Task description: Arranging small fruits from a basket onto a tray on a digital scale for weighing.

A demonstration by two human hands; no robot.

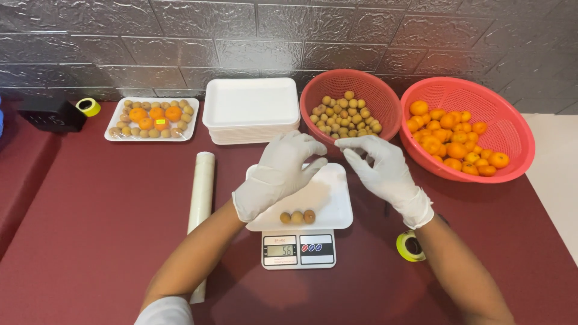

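Early in the fill, I'd judge — only three brown fruits (pixel 297 217) lie on the white foam tray (pixel 334 204) atop the scale (pixel 298 249); one finished, wrapped tray (pixel 152 119) sits far left. Left hand (pixel 278 174) hovers over the tray, fingers curled loosely, nothing visibly held. Right hand (pixel 385 168) beside it, fingertips pinched — on what, I cannot tell.

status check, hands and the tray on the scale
Left hand and right hand gloved, hovering over white tray. Three small brown fruits on tray. Nothing blocking.
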